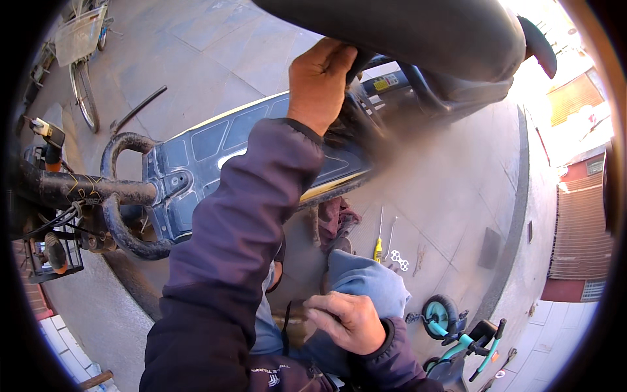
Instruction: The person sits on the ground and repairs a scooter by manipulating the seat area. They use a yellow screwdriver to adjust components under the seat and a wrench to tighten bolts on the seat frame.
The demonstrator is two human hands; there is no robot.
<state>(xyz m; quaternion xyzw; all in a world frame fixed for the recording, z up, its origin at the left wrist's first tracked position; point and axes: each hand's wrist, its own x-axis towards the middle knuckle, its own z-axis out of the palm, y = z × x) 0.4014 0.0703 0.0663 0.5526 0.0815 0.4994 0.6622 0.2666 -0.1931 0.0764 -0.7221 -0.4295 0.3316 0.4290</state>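
Observation:
My left hand [320, 81] reaches up and away from me, its fingers closed at the lower edge of a black scooter seat [405, 29]. Below the seat is the dark frame of an electric scooter, partly smeared by motion blur. Its blue-grey footboard [202, 147] with a yellow edge runs to the left behind my left arm. My right hand [349, 320] is over my lap with its fingers curled in; whatever they may hold is too hidden to name. A thin black strip [286, 326] shows just left of that hand.
On the paving lie a yellow-handled screwdriver [378, 249], a thin metal rod [391, 238] and a silver multi-hole wrench [399, 261]. A small turquoise ride-on [467, 340] stands at the lower right. The scooter's steering column [85, 189] is at left; a bicycle [83, 91] stands beyond.

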